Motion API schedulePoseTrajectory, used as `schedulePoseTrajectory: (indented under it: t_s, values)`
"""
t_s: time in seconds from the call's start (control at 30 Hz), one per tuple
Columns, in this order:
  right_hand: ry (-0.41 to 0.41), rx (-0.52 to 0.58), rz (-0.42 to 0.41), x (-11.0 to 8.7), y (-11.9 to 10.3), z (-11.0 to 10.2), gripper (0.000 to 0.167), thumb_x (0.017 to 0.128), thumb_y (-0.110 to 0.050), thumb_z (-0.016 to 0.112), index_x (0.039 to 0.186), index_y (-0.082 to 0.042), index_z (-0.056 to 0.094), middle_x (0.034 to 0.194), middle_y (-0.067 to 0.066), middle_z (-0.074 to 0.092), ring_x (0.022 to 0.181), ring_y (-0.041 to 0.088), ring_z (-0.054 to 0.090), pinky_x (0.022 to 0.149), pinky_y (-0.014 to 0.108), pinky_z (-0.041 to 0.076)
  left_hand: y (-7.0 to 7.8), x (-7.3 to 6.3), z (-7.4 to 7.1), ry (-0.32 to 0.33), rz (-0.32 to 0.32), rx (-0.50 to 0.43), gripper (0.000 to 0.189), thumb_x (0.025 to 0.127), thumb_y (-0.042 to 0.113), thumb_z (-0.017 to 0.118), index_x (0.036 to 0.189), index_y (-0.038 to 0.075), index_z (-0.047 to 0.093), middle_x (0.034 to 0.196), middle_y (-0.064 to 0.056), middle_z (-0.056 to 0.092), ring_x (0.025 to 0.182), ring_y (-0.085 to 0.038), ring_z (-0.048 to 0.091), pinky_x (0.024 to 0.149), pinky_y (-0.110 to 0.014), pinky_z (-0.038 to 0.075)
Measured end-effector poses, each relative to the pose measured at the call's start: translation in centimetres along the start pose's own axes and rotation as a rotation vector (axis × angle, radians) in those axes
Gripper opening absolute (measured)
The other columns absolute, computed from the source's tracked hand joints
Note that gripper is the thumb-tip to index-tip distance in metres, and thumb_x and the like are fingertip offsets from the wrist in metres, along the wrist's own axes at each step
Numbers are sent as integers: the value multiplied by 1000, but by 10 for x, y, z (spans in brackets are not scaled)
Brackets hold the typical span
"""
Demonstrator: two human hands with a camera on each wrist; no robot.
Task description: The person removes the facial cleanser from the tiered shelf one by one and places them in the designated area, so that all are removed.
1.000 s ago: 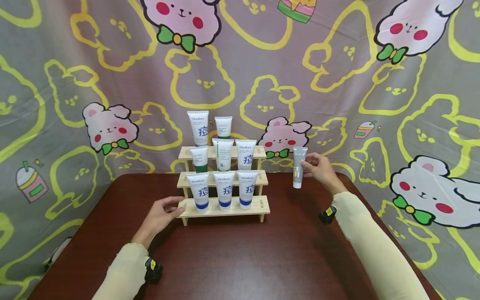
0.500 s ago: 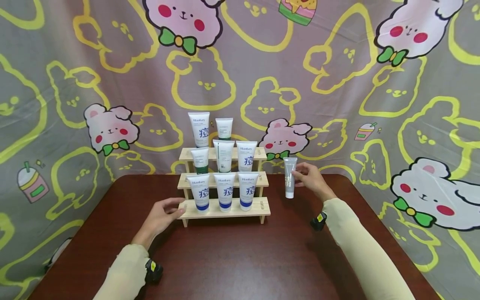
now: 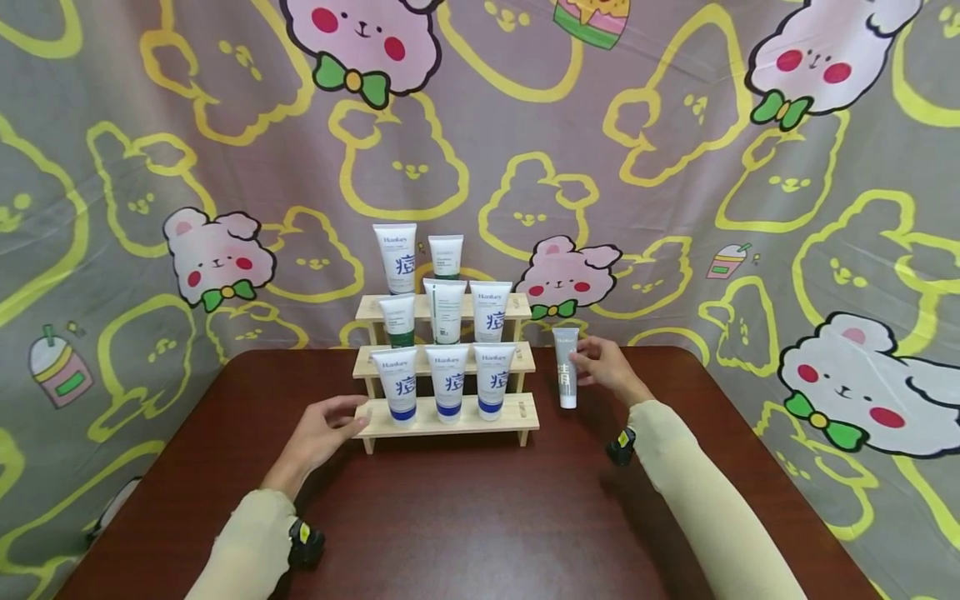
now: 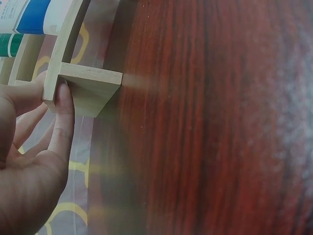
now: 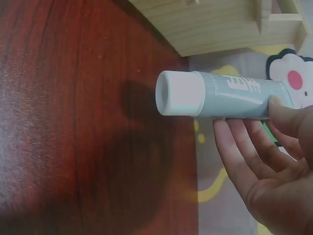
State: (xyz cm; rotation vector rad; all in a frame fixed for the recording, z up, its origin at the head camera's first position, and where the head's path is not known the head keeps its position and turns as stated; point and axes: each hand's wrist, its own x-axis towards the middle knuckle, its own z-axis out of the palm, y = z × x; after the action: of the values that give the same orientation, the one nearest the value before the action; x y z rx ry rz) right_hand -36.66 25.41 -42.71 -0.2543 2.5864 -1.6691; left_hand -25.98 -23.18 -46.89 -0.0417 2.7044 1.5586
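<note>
1. From my remote seat, the head camera shows two bare hands at a dark reddish-brown table [image 3: 450, 517], with a three-step wooden stand [image 3: 455, 429] near its middle.
2. The right hand [image 3: 603, 367] pinches a slim gray tube [image 3: 565, 367] between thumb and fingers. The tube is roughly upright, to the right of the stand and apart from it, with its white cap [image 5: 181, 93] pointing down. In my right wrist view, the cap's end face shows, held clear of the table.
3. The left hand [image 3: 318, 429] pinches the left end of the bottom shelf [image 3: 513, 423]; in my left wrist view, a fingertip presses beside the shelf's leg [image 4: 93, 90].
4. On the bottom shelf I count three white tubes with blue bases [image 3: 448, 383], standing in a row.
5. The middle shelf [image 3: 525, 358] holds a small green-based tube [image 3: 398, 319] at left, a white tube with a green stripe [image 3: 446, 310] in the center and a blue-lettered tube [image 3: 491, 312] at right.
6. The top shelf [image 3: 519, 307] holds a tall white tube [image 3: 394, 254] at left and a shorter white tube [image 3: 446, 254] beside it.
7. Behind everything hangs a gray cloth [image 3: 525, 108] printed with cartoon rabbits.
</note>
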Motion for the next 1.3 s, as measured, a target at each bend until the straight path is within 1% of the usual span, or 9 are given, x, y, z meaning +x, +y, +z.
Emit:
schedulePoseTrajectory:
  t_s: [0.2, 0.43, 0.53, 0.67, 0.77, 0.9, 1.03, 1.3]
  values:
    - [2, -21, 39, 2, 9, 9, 32, 104, -9, 61, 126, 13, 54, 103, 19, 67, 77, 14, 66, 77, 49, 64, 0, 0, -1, -6, 6, -7, 46, 97, 24, 74, 139, 11, 64, 149, -20, 57, 121, -34, 66, 98, -44, 57]
    - [18, -26, 78, 6, 16, 18, 34, 104, -12, 62, 128, 11, 56, 107, 22, 66, 80, 18, 67, 77, 48, 64, -2, -2, -3, -7, 12, -10, 46, 97, 24, 74, 139, 11, 64, 149, -20, 56, 123, -35, 65, 100, -45, 57]
    - [33, -18, 98, 7, 17, 19, 35, 104, -13, 62, 130, 11, 57, 108, 21, 65, 80, 19, 66, 76, 47, 64, 0, -2, -4, -8, 13, -2, 46, 97, 24, 73, 140, 11, 63, 150, -20, 56, 123, -36, 65, 101, -46, 57]
    - [41, -10, 129, 8, 21, 21, 37, 104, -15, 61, 130, 11, 56, 109, 20, 64, 81, 18, 65, 73, 45, 65, 2, -1, -3, -15, -1, 6, 47, 98, 26, 73, 141, 12, 62, 151, -19, 55, 126, -37, 63, 103, -49, 55]
    - [42, -11, 149, 10, 26, 24, 37, 104, -16, 62, 130, 10, 57, 108, 18, 64, 82, 19, 64, 71, 43, 65, 1, 0, -3, -16, -3, 6, 47, 97, 26, 73, 141, 12, 63, 151, -18, 55, 126, -36, 63, 103, -48, 55]
    - [39, -16, 156, 12, 30, 29, 37, 104, -16, 62, 129, 11, 58, 103, 16, 64, 80, 19, 63, 67, 41, 65, 0, 0, -2, -16, 4, 1, 46, 97, 26, 73, 140, 12, 63, 151, -18, 56, 125, -36, 64, 102, -48, 56]
    - [34, -35, 168, 14, 32, 33, 36, 104, -16, 62, 129, 11, 60, 99, 14, 65, 78, 18, 64, 65, 40, 64, -1, 1, -2, -15, 2, -1, 46, 97, 25, 73, 140, 12, 63, 151, -19, 56, 125, -36, 64, 102, -47, 56]
    - [27, -111, 202, 16, 33, 37, 39, 104, -19, 62, 128, 11, 60, 96, 16, 66, 77, 19, 66, 65, 40, 64, -1, 2, -2, -13, 7, 2, 46, 98, 26, 73, 140, 12, 63, 151, -19, 55, 125, -36, 64, 102, -47, 56]
